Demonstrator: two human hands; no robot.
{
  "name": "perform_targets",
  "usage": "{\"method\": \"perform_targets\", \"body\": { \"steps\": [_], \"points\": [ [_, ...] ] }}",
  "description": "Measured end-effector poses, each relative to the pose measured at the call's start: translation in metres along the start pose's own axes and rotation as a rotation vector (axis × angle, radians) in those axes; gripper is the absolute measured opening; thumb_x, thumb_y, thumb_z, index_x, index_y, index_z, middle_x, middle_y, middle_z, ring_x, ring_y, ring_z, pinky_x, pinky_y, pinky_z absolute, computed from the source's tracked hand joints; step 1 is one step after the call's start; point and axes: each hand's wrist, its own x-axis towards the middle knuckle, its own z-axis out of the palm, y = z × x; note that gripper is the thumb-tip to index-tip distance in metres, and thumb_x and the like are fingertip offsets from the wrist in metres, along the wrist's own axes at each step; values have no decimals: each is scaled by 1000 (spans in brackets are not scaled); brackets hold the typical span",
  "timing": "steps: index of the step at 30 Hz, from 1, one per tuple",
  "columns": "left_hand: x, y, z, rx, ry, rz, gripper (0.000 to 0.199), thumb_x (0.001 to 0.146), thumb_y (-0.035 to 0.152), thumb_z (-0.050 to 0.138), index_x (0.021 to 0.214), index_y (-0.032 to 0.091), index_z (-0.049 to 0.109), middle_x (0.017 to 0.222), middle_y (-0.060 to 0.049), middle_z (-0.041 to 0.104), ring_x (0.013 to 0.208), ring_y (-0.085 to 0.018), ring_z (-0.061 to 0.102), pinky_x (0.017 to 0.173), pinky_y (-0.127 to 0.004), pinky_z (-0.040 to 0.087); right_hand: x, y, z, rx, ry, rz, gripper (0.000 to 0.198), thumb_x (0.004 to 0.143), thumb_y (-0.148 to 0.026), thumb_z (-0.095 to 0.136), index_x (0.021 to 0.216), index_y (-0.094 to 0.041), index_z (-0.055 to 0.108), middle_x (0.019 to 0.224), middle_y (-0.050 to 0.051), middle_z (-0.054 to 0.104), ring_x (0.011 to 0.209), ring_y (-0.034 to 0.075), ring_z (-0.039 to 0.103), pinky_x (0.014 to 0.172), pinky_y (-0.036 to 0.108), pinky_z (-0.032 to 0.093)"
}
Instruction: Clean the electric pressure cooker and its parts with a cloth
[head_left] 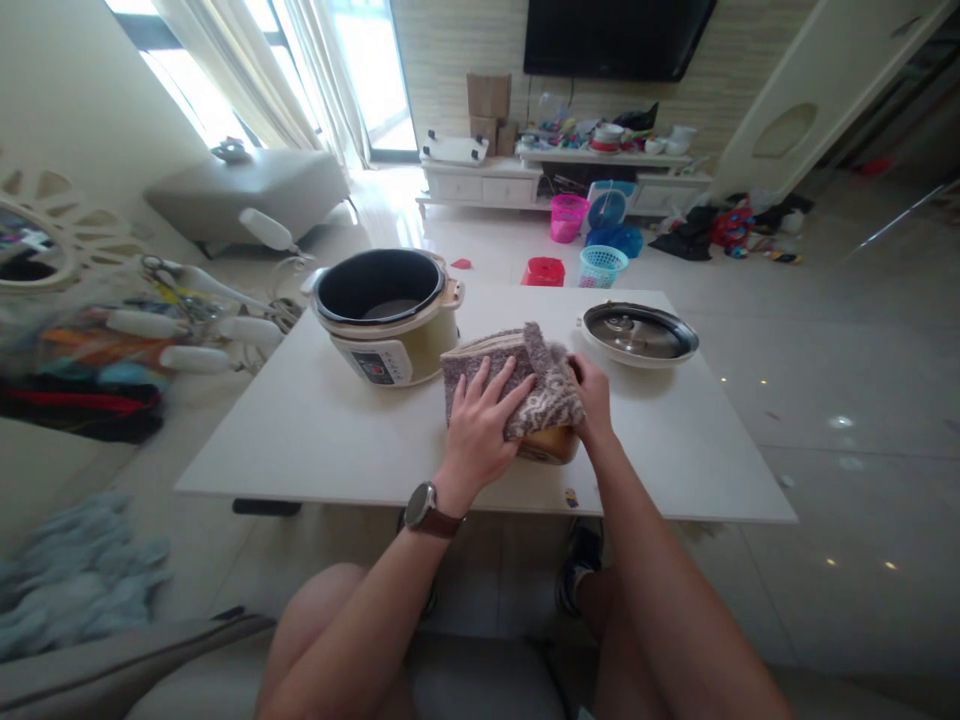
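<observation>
A folded brown-and-white patterned towel [551,392] lies over a rounded brown, glossy object [553,446] on the table. Most of that object is hidden, so I cannot tell its kind. My left hand [484,420], with a watch at the wrist, rests on the towel with its fingers spread. At the towel's right edge, my right hand [592,395] has its fingers curled around the cloth, the tips partly hidden. Left of the towel stands an electric pressure cooker [386,330], uncovered, its dark inside showing. Its lid [639,335] lies underside up on the right.
The white table [300,440] has a small sticker near its front edge. Beyond it on the floor are a red stool [544,271], a light blue basket [602,264] and a pink basket [568,216]. A cluttered low cabinet [495,187] stands under the television.
</observation>
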Motion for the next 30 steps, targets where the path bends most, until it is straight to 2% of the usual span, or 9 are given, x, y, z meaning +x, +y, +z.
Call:
{"method": "perform_targets", "body": {
  "steps": [3, 6, 10, 14, 17, 21, 24, 27, 30],
  "points": [
    [1, 3, 0, -37, -1, 23, 69, 90, 24, 62, 158, 39, 57, 172, -1, 45, 164, -38, 29, 134, -63, 18, 1, 1, -4, -8, 81, 75, 57, 95, -73, 45, 63, -25, 44, 56, -4, 40, 61, 17, 38, 62, 32, 30],
    [2, -10, 3, -174, 71, -22, 61, 94, 29, 62, 155, 36, 61, 167, -3, 52, 162, -36, 35, 133, -59, 25, 0, 2, -4, -36, 130, 107, 63, 95, -77, 44, 59, -26, 35, 56, -4, 28, 59, 14, 32, 60, 32, 24],
    [5, -39, 15, -511, 264, -269, 50, 96, 42, 65, 141, 20, 71, 153, -13, 66, 148, -36, 55, 127, -53, 39, -1, 6, -4, -91, 166, 108, 66, 95, -79, 44, 58, -27, 28, 56, -5, 24, 56, 12, 28, 57, 33, 20],
    [7, -58, 27, -863, 347, -573, 59, 89, 57, 72, 129, 14, 76, 135, -14, 77, 135, -36, 65, 120, -51, 47, -3, 11, -9, -81, 173, 99, 66, 96, -79, 44, 59, -27, 25, 56, -5, 23, 56, 11, 26, 57, 33, 19],
    [6, -60, 30, -918, 380, -633, 59, 85, 58, 75, 123, 14, 79, 129, -14, 78, 131, -35, 68, 117, -49, 49, -4, 11, -13, -82, 158, 82, 63, 98, -74, 44, 60, -27, 26, 56, -5, 25, 56, 12, 28, 57, 33, 20],
    [1, -45, 32, -761, 389, -523, 46, 93, 49, 69, 122, 14, 79, 127, -14, 79, 127, -35, 69, 115, -48, 50, -7, -1, -15, -173, 157, 48, 53, 101, -60, 39, 61, -27, 30, 53, -4, 33, 57, 14, 33, 59, 34, 22],
    [-6, -30, 32, -583, 340, -339, 41, 98, 40, 65, 130, 17, 76, 141, -15, 73, 139, -33, 62, 123, -50, 43, -9, -19, -16, -297, 107, 16, 45, 100, -48, 42, 61, -25, 40, 55, -1, 45, 59, 16, 39, 62, 34, 23],
    [-11, -19, 31, -423, 282, -143, 41, 98, 36, 66, 136, 22, 73, 155, -13, 64, 152, -32, 51, 128, -52, 38, -12, -32, -18, -388, 63, 15, 48, 100, -52, 46, 61, -23, 49, 58, 1, 52, 61, 16, 41, 63, 34, 23],
    [-13, -16, 27, -377, 243, -48, 42, 99, 38, 65, 138, 24, 72, 156, -12, 63, 156, -32, 47, 129, -53, 37, -12, -31, -22, -362, 60, 41, 60, 99, -63, 46, 55, -23, 44, 53, 0, 46, 59, 15, 39, 62, 33, 24]
  ]
}}
